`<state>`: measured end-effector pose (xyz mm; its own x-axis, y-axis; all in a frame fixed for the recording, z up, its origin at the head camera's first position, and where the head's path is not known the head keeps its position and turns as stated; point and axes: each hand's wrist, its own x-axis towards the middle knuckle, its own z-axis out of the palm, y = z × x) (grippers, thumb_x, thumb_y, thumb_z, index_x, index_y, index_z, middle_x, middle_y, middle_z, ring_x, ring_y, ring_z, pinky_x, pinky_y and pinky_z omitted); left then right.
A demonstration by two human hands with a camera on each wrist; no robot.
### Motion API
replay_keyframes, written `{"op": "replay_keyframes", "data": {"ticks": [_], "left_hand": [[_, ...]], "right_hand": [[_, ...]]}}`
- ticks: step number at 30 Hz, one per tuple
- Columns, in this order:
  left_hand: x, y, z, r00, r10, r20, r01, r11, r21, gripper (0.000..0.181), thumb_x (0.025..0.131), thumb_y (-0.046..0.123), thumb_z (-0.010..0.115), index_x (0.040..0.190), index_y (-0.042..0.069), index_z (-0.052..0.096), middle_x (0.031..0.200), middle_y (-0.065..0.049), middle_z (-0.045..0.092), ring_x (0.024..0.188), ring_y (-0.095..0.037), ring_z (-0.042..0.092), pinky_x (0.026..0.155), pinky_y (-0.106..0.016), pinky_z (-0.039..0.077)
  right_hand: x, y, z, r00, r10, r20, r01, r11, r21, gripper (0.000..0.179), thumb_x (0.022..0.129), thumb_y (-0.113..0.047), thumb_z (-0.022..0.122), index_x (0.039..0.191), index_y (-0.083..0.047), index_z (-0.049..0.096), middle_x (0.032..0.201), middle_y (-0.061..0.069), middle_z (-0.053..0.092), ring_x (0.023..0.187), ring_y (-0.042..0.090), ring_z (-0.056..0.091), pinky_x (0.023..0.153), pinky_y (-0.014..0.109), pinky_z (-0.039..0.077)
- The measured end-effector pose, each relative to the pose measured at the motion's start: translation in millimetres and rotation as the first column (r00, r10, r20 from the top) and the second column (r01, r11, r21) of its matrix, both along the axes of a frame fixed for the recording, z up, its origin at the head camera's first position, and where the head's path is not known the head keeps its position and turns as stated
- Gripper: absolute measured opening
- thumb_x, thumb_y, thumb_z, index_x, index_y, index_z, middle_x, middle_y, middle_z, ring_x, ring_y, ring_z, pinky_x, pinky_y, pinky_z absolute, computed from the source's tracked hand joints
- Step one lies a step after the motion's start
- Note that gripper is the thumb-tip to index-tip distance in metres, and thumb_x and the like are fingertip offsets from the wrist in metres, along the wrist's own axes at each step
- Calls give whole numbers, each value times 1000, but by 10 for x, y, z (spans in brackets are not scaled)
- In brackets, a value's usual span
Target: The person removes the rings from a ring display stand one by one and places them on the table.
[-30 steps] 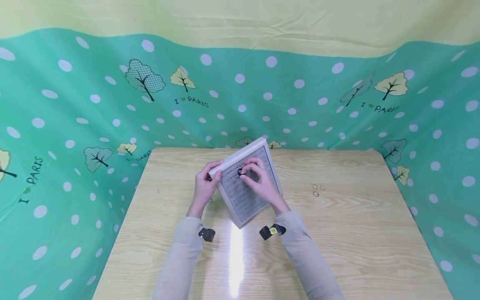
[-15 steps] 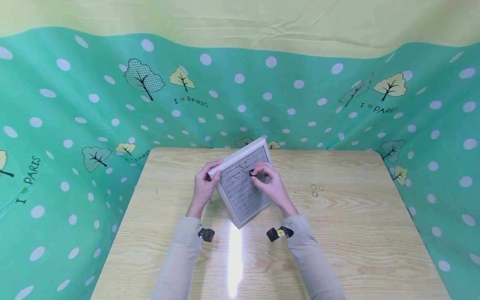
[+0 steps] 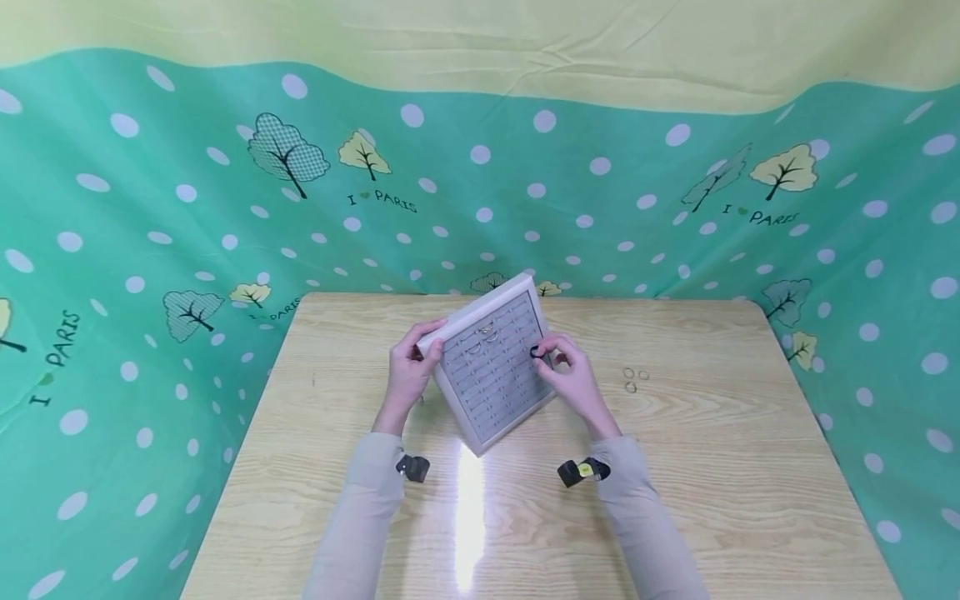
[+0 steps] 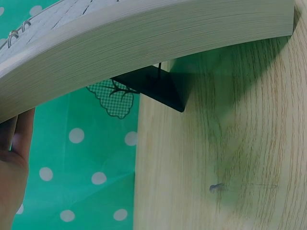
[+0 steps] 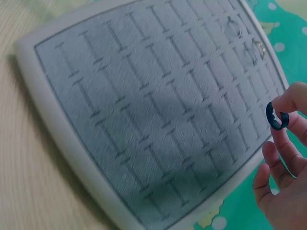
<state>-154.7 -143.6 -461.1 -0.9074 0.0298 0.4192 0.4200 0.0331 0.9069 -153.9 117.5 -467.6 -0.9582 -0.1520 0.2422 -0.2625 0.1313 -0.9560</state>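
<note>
A white-framed ring display board [image 3: 487,392] leans back on the table, its grey padded face cut with rows of slots. My left hand [image 3: 408,371] grips its upper left corner, thumb on the front edge. Between the thumb and index finger of my right hand [image 3: 576,385] is a black ring [image 5: 270,115], held just in front of the board's right edge. The other right fingers are loosely curled. Several silver and gold-toned rings [image 5: 260,49] sit in slots near the top of the board. Behind it, a black support leg [image 4: 165,88] shows in the left wrist view.
Three thin rings [image 3: 632,387] lie together on the wooden table [image 3: 712,467] to the right. A small dark object [image 4: 216,188] lies on the wood below the board in the left wrist view. Green dotted cloth [image 3: 600,167] surrounds the table at the back and sides.
My right hand has moved right across the board's face, away from the upper slots to its right edge, carrying the black ring. The left hand and the board have stayed in place.
</note>
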Motion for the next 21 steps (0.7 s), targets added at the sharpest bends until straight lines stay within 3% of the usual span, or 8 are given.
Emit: {"op": "replay_keyframes", "data": {"ticks": [6,12,15,21], "left_hand": [[-6,-1,-3,1000,2,3,-2,1000,6,24,91,-10,56,115,-14,56,102,-26,65,78,-13,64,62,-26,57],[1,-4,-5,1000,8,17,-8,1000,13,24,91,-9,57,115,-13,56,102,-23,66,78,-13,63,61,-25,57],[5,-4,-11,1000,11,18,-11,1000,7,24,91,-9,56,115,-13,56,103,-24,65,78,-14,63,61,-25,57],[4,-2,-5,1000,7,18,-7,1000,-4,24,91,-9,56,116,-13,56,102,-25,65,78,-13,63,62,-26,57]], "right_hand": [[17,129,-90,1000,-16,10,16,1000,23,10,81,15,65,89,12,60,108,33,55,97,33,48,79,59,38],[55,289,-231,1000,-16,-9,17,992,122,12,81,13,66,91,12,61,101,29,57,96,39,49,79,58,41],[74,398,-383,999,-20,-31,25,985,170,14,79,15,67,91,11,61,99,27,58,93,39,50,76,58,42],[34,653,-843,998,-47,-40,56,962,268,17,78,11,70,92,2,64,99,15,60,92,24,52,75,47,46]]}}
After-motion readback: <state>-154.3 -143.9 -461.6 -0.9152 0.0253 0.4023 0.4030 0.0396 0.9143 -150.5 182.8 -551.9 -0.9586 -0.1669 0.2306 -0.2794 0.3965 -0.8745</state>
